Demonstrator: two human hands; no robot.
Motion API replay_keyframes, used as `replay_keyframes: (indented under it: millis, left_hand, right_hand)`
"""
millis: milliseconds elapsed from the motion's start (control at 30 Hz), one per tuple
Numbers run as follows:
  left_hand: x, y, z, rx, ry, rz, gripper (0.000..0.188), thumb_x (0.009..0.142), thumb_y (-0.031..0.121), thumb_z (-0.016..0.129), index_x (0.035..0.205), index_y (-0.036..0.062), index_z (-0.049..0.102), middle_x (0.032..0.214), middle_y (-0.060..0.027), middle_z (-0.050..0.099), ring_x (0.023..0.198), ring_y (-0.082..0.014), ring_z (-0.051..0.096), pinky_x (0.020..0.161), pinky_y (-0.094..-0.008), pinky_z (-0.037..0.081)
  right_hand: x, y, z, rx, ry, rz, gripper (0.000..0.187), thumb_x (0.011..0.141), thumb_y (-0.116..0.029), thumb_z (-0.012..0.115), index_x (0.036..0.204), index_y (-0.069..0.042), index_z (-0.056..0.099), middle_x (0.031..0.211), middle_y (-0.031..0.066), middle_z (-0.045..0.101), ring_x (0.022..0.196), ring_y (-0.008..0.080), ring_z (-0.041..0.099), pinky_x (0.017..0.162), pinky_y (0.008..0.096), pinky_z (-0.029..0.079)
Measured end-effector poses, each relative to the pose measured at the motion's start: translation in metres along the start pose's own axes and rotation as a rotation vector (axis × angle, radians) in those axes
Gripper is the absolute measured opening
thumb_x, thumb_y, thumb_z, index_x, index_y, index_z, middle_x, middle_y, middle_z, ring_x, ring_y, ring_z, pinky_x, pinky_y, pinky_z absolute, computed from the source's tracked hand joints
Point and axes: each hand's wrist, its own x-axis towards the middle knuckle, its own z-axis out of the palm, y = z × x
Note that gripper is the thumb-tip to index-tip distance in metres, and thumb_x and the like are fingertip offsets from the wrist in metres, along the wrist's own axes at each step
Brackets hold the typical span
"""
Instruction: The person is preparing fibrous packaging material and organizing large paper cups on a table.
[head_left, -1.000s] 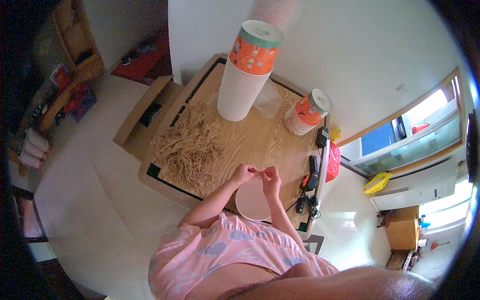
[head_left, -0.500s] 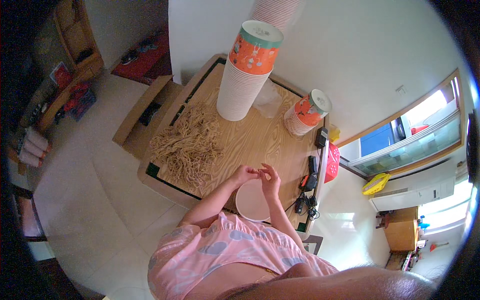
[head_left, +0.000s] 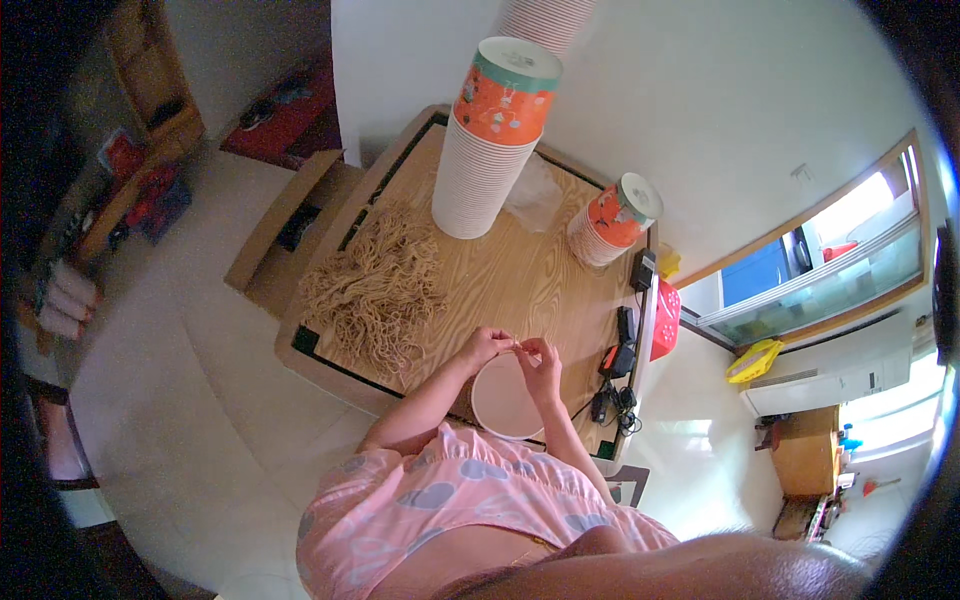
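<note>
Right hand [head_left: 542,374] less splayed than before

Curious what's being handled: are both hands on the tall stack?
No, the left hand and right hand are clear of the tall stack.

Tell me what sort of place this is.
Likely a room in a home, judging by the wooden table, the wooden shelf and what look like shoes on the red mat.

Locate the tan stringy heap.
In the head view, the tan stringy heap lies on the table, left of the left hand and tall cup stack.
</note>
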Motion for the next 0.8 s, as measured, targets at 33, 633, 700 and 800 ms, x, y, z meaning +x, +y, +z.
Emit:
replay_keyframes:
  millis: [33, 633, 700, 800]
  left_hand:
    - [0.000, 0.001, 0.000, -0.032, -0.002, -0.002, 0.012, 0.073, 0.015, 0.061, 0.075, 0.0035, 0.063, 0.067, -0.0007, 0.060, 0.064, -0.0087, 0.054, 0.061, -0.0233, 0.043]
    - [0.004, -0.003, 0.001, -0.029, 0.089, -0.007, 0.015, 0.076, 0.024, 0.060, 0.077, 0.0093, 0.064, 0.061, 0.0038, 0.057, 0.045, -0.0045, 0.042, 0.041, -0.0210, 0.032]
    - [0.003, -0.001, 0.003, -0.008, 0.091, 0.000, 0.015, 0.076, 0.024, 0.060, 0.078, 0.0092, 0.065, 0.062, 0.0036, 0.058, 0.045, -0.0043, 0.041, 0.041, -0.0208, 0.032]
    - [0.002, 0.001, 0.003, -0.013, 0.096, -0.010, 0.015, 0.076, 0.023, 0.060, 0.079, 0.0090, 0.065, 0.063, 0.0033, 0.059, 0.044, -0.0041, 0.041, 0.041, -0.0205, 0.032]
  right_hand:
    - [0.001, 0.000, 0.000, 0.001, 0.001, 0.001, 0.014, 0.068, -0.010, 0.067, 0.076, -0.004, 0.056, 0.073, 0.0080, 0.057, 0.068, 0.0211, 0.054, 0.063, 0.0313, 0.044]
    - [0.008, 0.002, 0.008, -0.045, -0.031, -0.048, 0.007, 0.069, -0.005, 0.063, 0.075, -0.003, 0.059, 0.070, 0.0078, 0.058, 0.065, 0.0189, 0.056, 0.060, 0.0287, 0.045]
    - [0.009, 0.007, 0.007, 0.224, -0.043, 0.113, 0.005, 0.071, -0.004, 0.062, 0.075, -0.002, 0.058, 0.068, 0.0062, 0.059, 0.064, 0.0144, 0.056, 0.060, 0.0261, 0.045]
    - [0.013, 0.007, 0.003, 0.158, -0.064, 0.139, 0.005, 0.074, -0.005, 0.060, 0.075, -0.001, 0.057, 0.067, 0.0053, 0.060, 0.062, 0.0108, 0.056, 0.059, 0.0239, 0.045]
